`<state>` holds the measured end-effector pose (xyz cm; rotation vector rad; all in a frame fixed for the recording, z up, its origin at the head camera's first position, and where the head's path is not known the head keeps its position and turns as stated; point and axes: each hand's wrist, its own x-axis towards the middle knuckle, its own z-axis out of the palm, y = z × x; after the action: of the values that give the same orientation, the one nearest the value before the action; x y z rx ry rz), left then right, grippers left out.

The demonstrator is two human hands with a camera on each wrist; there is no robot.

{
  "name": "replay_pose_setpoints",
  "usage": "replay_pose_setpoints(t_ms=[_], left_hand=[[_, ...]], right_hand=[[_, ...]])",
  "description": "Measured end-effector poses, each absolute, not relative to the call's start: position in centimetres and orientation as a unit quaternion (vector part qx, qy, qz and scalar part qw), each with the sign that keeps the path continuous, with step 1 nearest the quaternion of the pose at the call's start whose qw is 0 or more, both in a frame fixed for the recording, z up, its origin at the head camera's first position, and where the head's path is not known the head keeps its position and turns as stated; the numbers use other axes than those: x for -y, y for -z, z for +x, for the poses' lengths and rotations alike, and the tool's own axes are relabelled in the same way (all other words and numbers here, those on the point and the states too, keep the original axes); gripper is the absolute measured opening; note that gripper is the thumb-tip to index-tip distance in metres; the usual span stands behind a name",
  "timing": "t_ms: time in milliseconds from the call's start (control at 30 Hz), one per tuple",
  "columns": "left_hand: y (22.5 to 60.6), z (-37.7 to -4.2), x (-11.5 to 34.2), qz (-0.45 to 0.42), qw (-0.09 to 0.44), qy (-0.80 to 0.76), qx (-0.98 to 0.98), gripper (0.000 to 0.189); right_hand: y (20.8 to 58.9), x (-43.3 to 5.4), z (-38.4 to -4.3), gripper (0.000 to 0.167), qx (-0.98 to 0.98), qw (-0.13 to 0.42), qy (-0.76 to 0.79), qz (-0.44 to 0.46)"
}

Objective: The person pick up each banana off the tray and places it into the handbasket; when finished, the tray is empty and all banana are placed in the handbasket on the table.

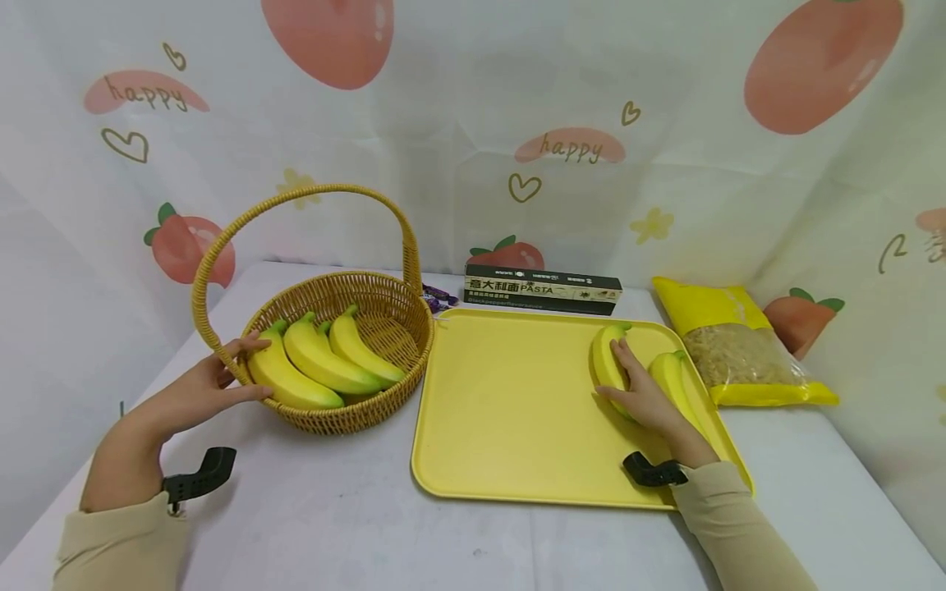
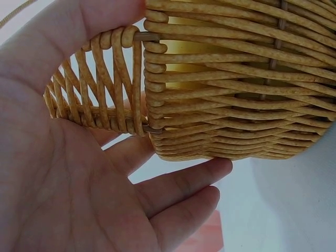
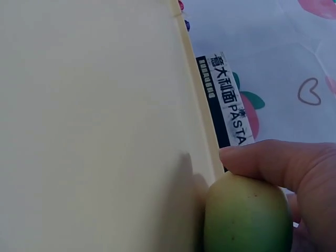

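In the head view, my left hand (image 1: 198,392) holds the left side of a round wicker basket (image 1: 325,423) where its tall handle (image 1: 201,287) joins the rim. The left wrist view shows thumb and fingers on either side of that handle base. Several yellow bananas (image 1: 291,379) with green tips lie inside the basket. On the right, my right hand (image 1: 650,402) grips a banana (image 1: 603,361) over a yellow tray (image 1: 502,410); whether it touches the tray I cannot tell. Its greenish end (image 3: 248,215) shows in the right wrist view. Another banana (image 1: 671,377) lies on the tray beside that hand, partly hidden.
A dark pasta box (image 1: 543,289) stands behind the tray. To the tray's right lies a yellow bag of pasta (image 1: 739,353) with a clear window. Small purple wrapped items (image 1: 439,297) sit between basket and box. A printed white cloth (image 1: 458,107) hangs behind the table.
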<state>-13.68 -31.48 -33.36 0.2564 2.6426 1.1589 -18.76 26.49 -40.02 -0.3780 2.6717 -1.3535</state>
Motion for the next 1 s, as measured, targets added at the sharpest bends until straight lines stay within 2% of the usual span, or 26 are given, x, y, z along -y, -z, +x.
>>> replay_pose_setpoints(t_ms=[567,1000], left_hand=[[33.2,-13.5,31.4,0.086,0.121,-0.397,-0.906,0.07],[33.2,-13.5,31.4,0.083,0.123,-0.397,-0.906,0.072]], right_hand=[[38.6,-24.8,-18.8,0.07,-0.887,0.032,0.437,-0.146],[37.0,-21.9,-18.6,0.067,-0.879,0.051,0.433,-0.196]])
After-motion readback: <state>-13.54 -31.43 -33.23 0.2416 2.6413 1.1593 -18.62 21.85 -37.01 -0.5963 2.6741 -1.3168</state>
